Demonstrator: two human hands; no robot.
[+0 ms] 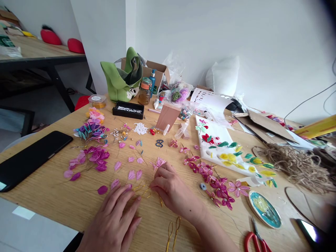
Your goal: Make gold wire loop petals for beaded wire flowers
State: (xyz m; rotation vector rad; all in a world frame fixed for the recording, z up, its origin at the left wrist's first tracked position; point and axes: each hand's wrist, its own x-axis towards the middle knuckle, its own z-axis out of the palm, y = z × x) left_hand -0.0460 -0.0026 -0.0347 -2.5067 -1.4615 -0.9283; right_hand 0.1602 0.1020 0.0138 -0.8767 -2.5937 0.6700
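My left hand (117,211) lies on the wooden table with its fingers stretched out, the tips beside thin gold wire loops (141,189). Close to them, my right hand (170,189) is closed, thumb and fingertips pinched at the wire; the exact grip is partly hidden. A bit of gold wire (161,201) shows under the right hand. Two more twisted gold wire loops (173,232) lie nearer to me. Loose pink petals (131,174) are scattered beyond my left hand, with a dark magenta petal (102,189) at its left.
Magenta wire flowers (220,187) lie right of my hands, near red-handled pliers (256,239) and an oval painted dish (265,210). A black phone-like slab (34,157) rests at the left edge. A green bag (115,82) and a pinkish block (167,117) stand farther back.
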